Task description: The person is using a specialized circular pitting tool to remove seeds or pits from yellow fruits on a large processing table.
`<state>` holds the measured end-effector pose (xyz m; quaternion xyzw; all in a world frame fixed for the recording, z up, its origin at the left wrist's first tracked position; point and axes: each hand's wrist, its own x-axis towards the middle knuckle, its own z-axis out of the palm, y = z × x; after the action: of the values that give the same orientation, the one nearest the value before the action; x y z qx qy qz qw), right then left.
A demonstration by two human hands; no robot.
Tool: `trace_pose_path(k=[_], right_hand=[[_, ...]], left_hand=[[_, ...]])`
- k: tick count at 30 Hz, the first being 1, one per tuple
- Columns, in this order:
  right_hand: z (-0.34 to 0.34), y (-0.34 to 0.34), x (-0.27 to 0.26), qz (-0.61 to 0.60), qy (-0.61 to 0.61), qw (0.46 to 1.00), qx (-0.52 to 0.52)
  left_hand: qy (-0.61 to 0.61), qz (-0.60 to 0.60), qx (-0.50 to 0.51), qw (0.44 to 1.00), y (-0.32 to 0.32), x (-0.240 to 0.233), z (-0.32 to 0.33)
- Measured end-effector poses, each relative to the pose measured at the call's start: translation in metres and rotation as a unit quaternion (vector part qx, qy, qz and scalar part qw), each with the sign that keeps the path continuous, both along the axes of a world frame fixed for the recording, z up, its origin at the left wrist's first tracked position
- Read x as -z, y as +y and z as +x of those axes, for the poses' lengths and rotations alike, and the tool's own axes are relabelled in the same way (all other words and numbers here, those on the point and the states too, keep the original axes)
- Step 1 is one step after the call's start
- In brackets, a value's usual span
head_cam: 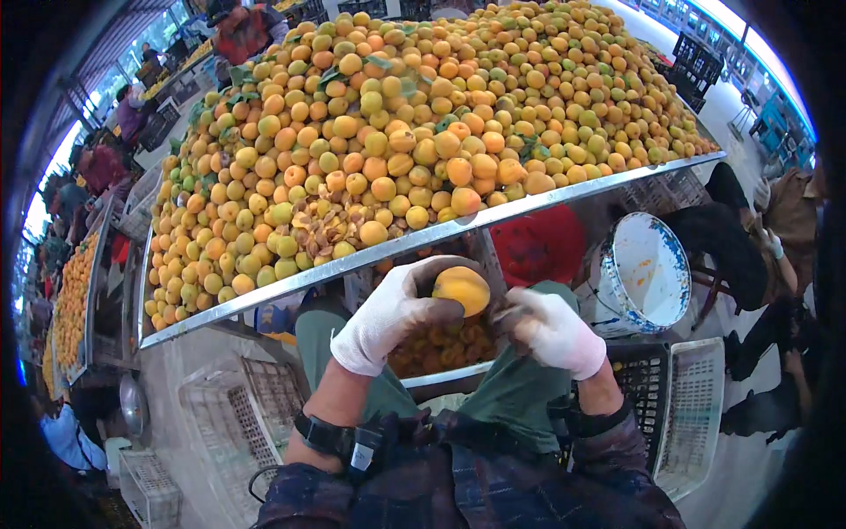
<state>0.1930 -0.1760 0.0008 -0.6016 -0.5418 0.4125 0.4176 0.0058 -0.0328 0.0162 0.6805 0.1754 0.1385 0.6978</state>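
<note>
In my gloved left hand (406,307) is a whole yellow apricot (461,291), held between thumb and fingers in front of me. My gloved right hand (552,327) is just to its right, fingers curled and blurred; whether it holds something small I cannot tell. Both white gloves have dark, stained finger areas. Under my hands, between my knees, a container (449,379) with a pale rim holds orange apricot pieces (439,354). Beyond it rises a large heap of apricots (396,139) on a metal-edged table (529,203), with a patch of pits and scraps (324,228) near its front edge.
A paint-spattered white bucket (651,271) and a red tub (538,244) stand to the right, under the table's edge. Plastic crates lie at left (231,423) and right (694,410). Other people sit nearby, one with a gloved hand (772,243) at far right.
</note>
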Motion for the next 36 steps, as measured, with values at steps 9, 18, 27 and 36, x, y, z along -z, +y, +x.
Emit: trace_pose_path(k=[9, 18, 27, 36], right_hand=[[-0.013, 0.042, -0.041, 0.356, 0.431, 0.810, 0.176], [-0.045, 0.073, -0.045, 0.339, 0.438, 0.806, 0.210], [-0.046, 0.096, -0.020, 0.269, 0.489, 0.816, 0.151], [-0.057, 0.112, 0.000, 0.227, 0.548, 0.789, 0.159]], left_hand=[[-0.187, -0.494, -0.052, 0.848, -0.027, 0.044, 0.008], [-0.235, -0.563, -0.044, 0.791, -0.034, 0.048, 0.007], [-0.218, -0.518, -0.129, 0.817, -0.029, 0.051, 0.008], [-0.160, -0.284, -0.275, 0.905, -0.011, 0.057, 0.013]])
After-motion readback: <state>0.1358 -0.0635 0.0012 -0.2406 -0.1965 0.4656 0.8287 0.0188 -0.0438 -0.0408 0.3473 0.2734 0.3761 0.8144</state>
